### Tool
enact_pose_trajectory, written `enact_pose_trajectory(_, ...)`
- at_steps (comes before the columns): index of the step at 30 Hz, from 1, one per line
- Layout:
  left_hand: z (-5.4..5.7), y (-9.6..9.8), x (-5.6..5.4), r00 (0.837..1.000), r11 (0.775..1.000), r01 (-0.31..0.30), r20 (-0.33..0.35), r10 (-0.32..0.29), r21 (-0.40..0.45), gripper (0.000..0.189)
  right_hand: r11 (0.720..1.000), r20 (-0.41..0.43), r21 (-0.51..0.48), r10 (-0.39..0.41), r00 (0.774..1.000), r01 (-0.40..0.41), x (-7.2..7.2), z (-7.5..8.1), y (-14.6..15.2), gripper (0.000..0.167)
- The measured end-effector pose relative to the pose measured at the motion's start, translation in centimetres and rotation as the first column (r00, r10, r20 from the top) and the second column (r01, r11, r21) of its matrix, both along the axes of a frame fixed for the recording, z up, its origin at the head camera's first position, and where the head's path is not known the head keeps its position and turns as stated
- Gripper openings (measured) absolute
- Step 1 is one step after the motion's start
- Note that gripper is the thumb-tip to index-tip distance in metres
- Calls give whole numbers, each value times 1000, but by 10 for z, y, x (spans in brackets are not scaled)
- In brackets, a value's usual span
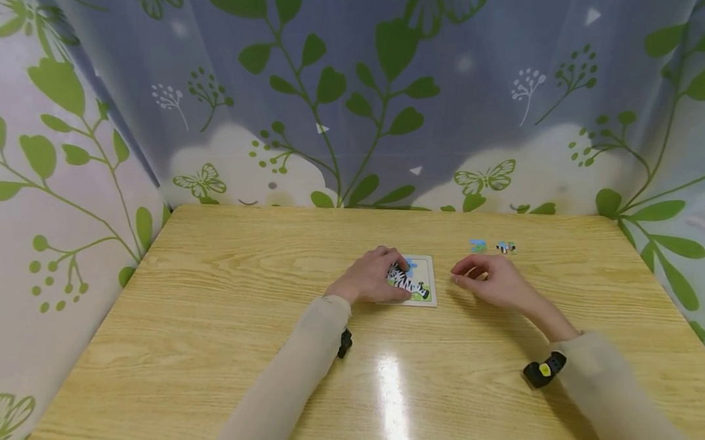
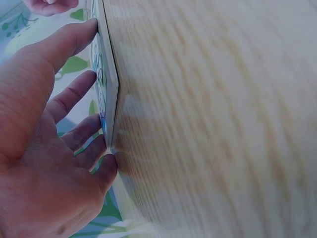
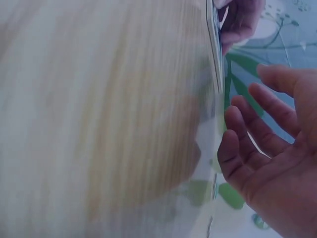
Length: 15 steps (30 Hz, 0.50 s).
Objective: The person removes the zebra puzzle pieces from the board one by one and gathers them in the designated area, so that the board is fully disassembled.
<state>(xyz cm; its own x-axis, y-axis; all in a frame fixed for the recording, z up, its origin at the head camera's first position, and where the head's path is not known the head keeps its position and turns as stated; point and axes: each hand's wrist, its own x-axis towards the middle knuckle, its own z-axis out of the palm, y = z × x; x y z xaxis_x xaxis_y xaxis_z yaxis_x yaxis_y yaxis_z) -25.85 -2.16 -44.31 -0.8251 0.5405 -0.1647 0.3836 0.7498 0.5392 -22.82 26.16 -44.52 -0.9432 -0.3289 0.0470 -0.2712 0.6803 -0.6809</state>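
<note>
A small square puzzle board [image 1: 424,267] with a zebra picture lies flat on the table. My left hand [image 1: 369,278] rests over its left part, fingertips and thumb touching the top. In the left wrist view, the spread fingers [image 2: 74,96] lie along the board's face and edge. Just right of the board, my right hand [image 1: 497,282] hovers with loosely bent fingers. The right wrist view shows nothing between the thumb and fingers [image 3: 257,131] there. Beyond that hand lie two loose puzzle pieces, a blue-green one [image 1: 478,245] and a multicoloured one [image 1: 506,247]. My left hand hides part of the zebra.
The wooden table [image 1: 213,285] has a light grain and a bright reflection near its front. A curtain [image 1: 347,102] with leaves and butterflies hangs along the back and both sides. Black straps with small devices sit on both wrists.
</note>
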Motion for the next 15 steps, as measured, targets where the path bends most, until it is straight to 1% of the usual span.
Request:
enact_pose_trajectory(4, -1, 0, 0, 1000, 1000, -5, -5, 5, 3, 47, 999, 26, 14, 37, 999, -37, 0, -1, -11, 19)
enact_pose_trajectory(8, -1, 0, 0, 1000, 1000, -3, -4, 3, 5, 47, 997, 56, 18, 79, 995, -81, -2, -4, -19, 24)
enact_pose_trajectory(11, 0, -1, 0, 1000, 1000, 4, -5, -4, 6, 47, 993, 48, 30, 111, 993, -112, -4, -5, -23, 28)
enact_pose_trajectory(15, 1, 0, 0, 1000, 1000, 12, -10, -12, 5, 47, 987, 15, 69, 147, 989, -148, -6, -7, -28, 29)
